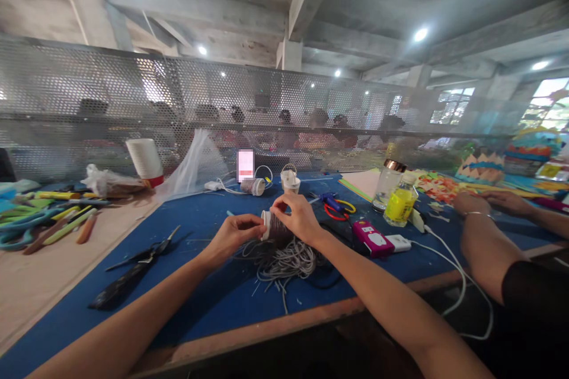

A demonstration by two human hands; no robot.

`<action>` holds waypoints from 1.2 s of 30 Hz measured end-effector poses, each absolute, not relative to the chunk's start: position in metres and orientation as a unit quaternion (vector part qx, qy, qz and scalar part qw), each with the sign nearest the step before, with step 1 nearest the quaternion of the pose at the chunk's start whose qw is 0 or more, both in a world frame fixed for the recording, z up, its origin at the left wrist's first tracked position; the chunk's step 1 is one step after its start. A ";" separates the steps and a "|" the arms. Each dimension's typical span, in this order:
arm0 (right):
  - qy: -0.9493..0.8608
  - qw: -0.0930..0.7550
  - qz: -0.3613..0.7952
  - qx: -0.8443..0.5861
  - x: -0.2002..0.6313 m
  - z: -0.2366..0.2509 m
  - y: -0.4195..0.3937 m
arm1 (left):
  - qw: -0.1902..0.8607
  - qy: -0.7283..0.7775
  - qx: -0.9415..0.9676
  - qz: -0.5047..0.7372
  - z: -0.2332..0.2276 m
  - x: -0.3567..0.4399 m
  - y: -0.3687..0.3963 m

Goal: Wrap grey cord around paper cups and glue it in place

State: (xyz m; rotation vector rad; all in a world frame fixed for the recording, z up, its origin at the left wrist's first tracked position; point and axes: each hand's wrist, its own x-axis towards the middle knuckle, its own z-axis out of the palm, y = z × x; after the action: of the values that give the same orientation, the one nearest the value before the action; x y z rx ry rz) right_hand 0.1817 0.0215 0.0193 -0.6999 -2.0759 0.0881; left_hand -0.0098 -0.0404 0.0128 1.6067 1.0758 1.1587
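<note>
A small white-rimmed cup wrapped in brownish-grey cord (279, 231) lies on its side between my hands, above the blue mat (178, 284). My left hand (237, 238) pinches the white rim, fingers closed. From the top right, my right hand (299, 218) is closed on the cup's upper side; whether its fingertips also pinch a cord end is too small to tell. Right below lies a loose heap of grey cord (291, 260), its ends trailing towards the table edge. Behind my hands are another wrapped cup (252, 187) on its side and a small white basket-like cup (290, 181) with a handle.
Black-handled scissors (133, 269) lie left, near several tools (66, 225) and stacked paper cups (145, 160). On the right are blue-handled pliers (331, 201), a magenta box (372, 239), a yellow bottle (400, 204), a glass jar (383, 188) and a co-worker's arms (489, 237). Perforated metal screens (178, 100) stand behind.
</note>
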 end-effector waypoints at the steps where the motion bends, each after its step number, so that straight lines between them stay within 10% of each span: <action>1: -0.841 0.457 0.045 -0.286 0.182 0.019 0.022 | 0.429 0.431 0.645 0.463 0.013 -0.010 -0.040; 15: -0.796 0.430 0.317 -0.284 0.181 0.009 0.036 | 0.441 0.430 0.647 0.449 0.014 -0.008 -0.043; 36: -0.802 0.413 0.321 -0.288 0.182 0.010 0.040 | 0.450 0.420 0.647 0.450 0.012 -0.009 -0.042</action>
State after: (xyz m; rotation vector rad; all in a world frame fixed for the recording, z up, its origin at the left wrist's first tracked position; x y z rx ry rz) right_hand 0.1816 0.0396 0.0095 -0.7249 -2.0164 0.8065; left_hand -0.0089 -0.0419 0.0122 1.5996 1.0392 1.1119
